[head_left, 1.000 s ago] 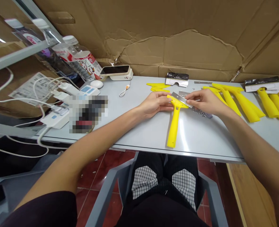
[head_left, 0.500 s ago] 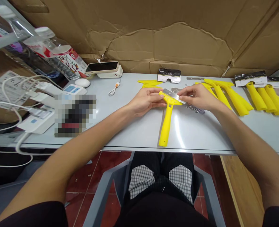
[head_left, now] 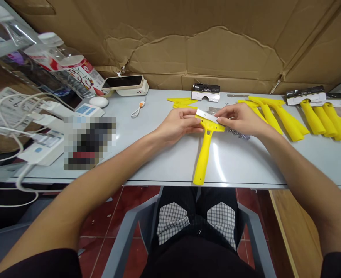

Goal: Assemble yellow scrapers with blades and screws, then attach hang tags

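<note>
A yellow scraper handle (head_left: pixel 203 158) points toward the table's front edge, its wide head away from me. Across that head lies a flat metal plate (head_left: pixel 207 116). My left hand (head_left: pixel 178 125) is closed on the left end of the head and plate. At the right end, my right hand (head_left: pixel 238 119) pinches the plate against the head with thumb and fingers. Partly hidden behind my right hand are small screws (head_left: pixel 236 133) in a heap and more metal plates (head_left: pixel 215 111).
Yellow pieces (head_left: pixel 182 102) and a black-and-white packet (head_left: pixel 205 93) lie at the back. Several yellow handles (head_left: pixel 289 119) are on the right. On the left stand a phone (head_left: pixel 123 82), a power strip (head_left: pixel 44 148) and bottles (head_left: pixel 82 73). Cardboard (head_left: pixel 205 54) rises behind.
The scraper has shifted slightly toward the table's front edge, and its plate has tilted and now catches the light. Both hands keep their hold.
</note>
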Demonstrator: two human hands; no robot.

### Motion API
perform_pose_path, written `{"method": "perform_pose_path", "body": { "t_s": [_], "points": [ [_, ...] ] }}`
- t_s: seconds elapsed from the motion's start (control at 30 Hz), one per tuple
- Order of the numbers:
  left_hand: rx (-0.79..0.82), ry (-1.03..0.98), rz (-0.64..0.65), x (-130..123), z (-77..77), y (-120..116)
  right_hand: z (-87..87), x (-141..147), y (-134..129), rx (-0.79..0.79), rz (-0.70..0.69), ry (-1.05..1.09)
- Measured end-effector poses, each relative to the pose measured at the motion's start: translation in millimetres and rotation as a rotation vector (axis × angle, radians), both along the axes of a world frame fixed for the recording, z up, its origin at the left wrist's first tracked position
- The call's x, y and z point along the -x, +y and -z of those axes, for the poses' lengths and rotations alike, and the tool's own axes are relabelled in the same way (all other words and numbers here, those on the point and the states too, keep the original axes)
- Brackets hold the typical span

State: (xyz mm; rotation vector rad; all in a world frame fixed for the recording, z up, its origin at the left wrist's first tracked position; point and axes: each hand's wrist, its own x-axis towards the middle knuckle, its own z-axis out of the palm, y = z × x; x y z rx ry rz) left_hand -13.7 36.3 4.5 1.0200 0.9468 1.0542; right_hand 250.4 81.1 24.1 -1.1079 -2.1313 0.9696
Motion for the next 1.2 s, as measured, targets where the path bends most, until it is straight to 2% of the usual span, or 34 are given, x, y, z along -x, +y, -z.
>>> {"method": "perform_pose_path", "body": {
  "t_s": [0.2, 0.43, 1.2],
  "points": [
    [-0.024, 0.019, 0.007, -4, -5.4, -5, -1.0, 2, -5, -0.091, 0.023, 0.016],
    [-0.036, 0.014, 0.007, -4, -11.0, -9, -1.5, 2, -7, -0.105, 0.029, 0.026],
    [-0.077, 0.021, 0.026, -1, -8.8, -7, -4.8, 0, -10, -0.133, 0.009, 0.041]
  ]
}}
